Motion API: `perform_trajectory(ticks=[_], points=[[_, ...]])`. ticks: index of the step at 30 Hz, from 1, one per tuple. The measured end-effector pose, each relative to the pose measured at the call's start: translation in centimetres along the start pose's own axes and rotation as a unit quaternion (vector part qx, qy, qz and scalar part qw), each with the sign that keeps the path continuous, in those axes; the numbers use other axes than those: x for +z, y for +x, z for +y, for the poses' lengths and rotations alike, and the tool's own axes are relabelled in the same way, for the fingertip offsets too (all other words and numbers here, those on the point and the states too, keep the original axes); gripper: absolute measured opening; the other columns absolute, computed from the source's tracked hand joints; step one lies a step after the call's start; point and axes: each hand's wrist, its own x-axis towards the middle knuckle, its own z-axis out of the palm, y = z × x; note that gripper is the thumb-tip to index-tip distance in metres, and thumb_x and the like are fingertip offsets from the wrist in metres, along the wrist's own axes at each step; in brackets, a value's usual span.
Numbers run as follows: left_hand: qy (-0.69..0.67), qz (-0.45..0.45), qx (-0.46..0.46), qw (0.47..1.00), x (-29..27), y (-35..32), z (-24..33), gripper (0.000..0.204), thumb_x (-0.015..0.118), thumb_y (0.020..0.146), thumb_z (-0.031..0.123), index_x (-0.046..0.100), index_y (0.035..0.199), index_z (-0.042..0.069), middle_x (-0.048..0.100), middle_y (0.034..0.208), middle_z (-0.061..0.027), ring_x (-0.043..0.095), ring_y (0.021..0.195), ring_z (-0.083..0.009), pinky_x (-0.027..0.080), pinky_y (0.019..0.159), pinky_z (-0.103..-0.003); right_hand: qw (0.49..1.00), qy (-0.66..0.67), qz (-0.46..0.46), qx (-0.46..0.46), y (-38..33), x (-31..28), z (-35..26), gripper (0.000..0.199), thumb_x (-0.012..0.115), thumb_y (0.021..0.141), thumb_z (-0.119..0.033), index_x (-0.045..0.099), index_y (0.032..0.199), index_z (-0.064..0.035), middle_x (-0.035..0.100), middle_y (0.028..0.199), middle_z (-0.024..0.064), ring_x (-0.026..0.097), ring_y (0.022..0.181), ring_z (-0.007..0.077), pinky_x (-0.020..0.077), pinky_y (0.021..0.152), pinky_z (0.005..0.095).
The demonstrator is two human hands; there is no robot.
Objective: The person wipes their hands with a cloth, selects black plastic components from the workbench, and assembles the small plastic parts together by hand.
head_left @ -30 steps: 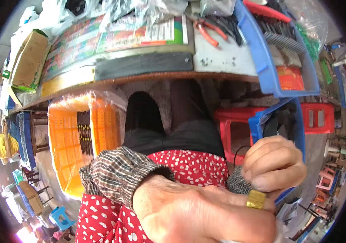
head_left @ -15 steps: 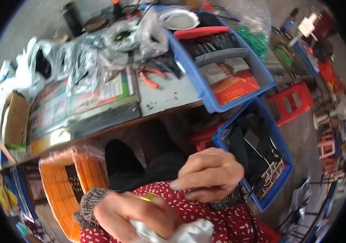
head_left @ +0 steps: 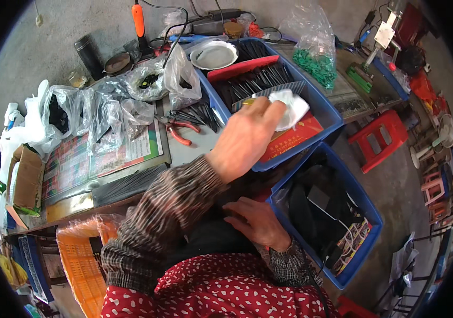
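Over the blue tray, the left hand held a white wad

The wad, crumpled and perhaps tissue, was pinched in curled fingers above a red packet (whether they touched, one could not tell). The right hand, empty-looking, lay low with fingers loosely spread, near the lower blue crate. A careless sweep could have snagged the black rods behind, scattering them.

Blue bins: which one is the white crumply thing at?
The tabletop bin, where the left hand holds the white thing; the other blue bin sits lower, near the right hand.
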Motion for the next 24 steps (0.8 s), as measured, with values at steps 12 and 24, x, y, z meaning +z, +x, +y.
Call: perform_trajectory(ticks=[12, 24], points=[[0.084, -0.286, -0.044, 0.954, 4.1, 1.0, -1.5, 0.020, 0.054, 0.086, 0.016, 0.070, 0.096, 0.007, 0.062, 0.098, -0.0204, 0.066, 0.091, -0.0356, 0.054, 0.075, -0.047, 0.999, -0.043, -0.002, -0.028, -0.9, 0.6, 2.2, 0.032, 0.073, 0.079, -0.018, 0.062, 0.106, -0.0047, 0.059, 0.085, 0.0111, 0.062, 0.070, 0.0332, 0.0502, 0.059, 0.0410], [0.048, -0.130, -0.031, 0.990, 0.0, -2.6, 0.9, 0.028, 0.060, 0.076, 0.002, 0.066, 0.103, 0.006, 0.062, 0.101, -0.0152, 0.066, 0.084, -0.0349, 0.054, 0.067, -0.045, 0.958, 0.103, -0.170, -0.206, -1.2, -5.2, -5.2, 0.048, 0.079, 0.075, -0.019, 0.063, 0.115, 0.0006, 0.067, 0.093, 0.0124, 0.068, 0.078, 0.0268, 0.0539, 0.065, 0.0337]])
